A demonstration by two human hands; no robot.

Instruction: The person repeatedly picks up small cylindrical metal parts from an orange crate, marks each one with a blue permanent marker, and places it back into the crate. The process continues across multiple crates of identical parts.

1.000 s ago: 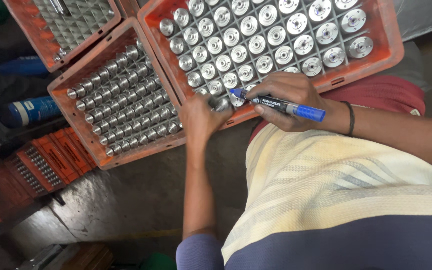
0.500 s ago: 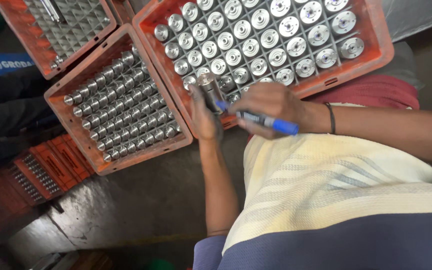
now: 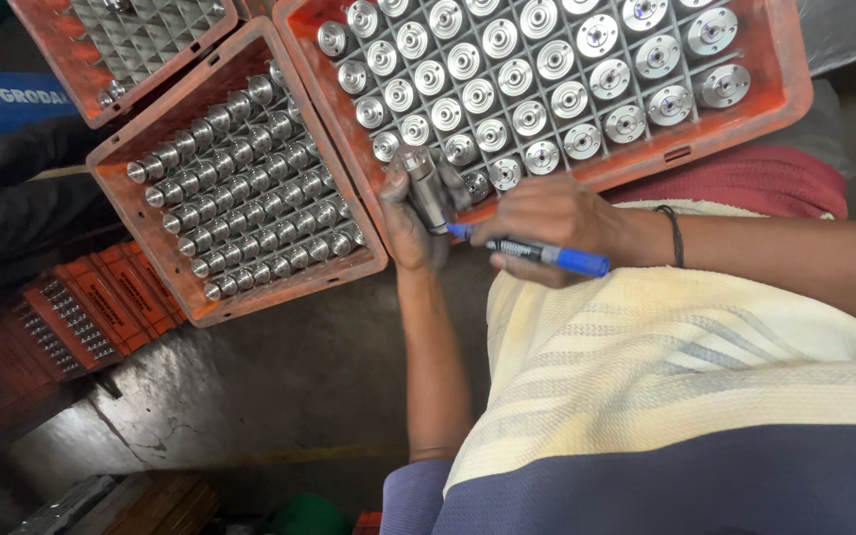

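Observation:
My left hand grips a silver metal cylinder just over the near edge of the big orange crate. My right hand, a dark band on its wrist, holds a blue marker pen whose tip touches the cylinder's side. The crate holds several flanged metal parts standing in a grey grid. The two hands are close together, over the crate's lower left corner.
A second orange crate to the left is packed with slim metal cylinders. A third crate sits at the top left. Small orange trays lie lower left on the stained concrete floor. A yellow striped cloth covers my lap.
My left hand has lifted a cylinder out of the big crate's edge and holds it upright. The marker tip has come onto it. The view has shifted a little.

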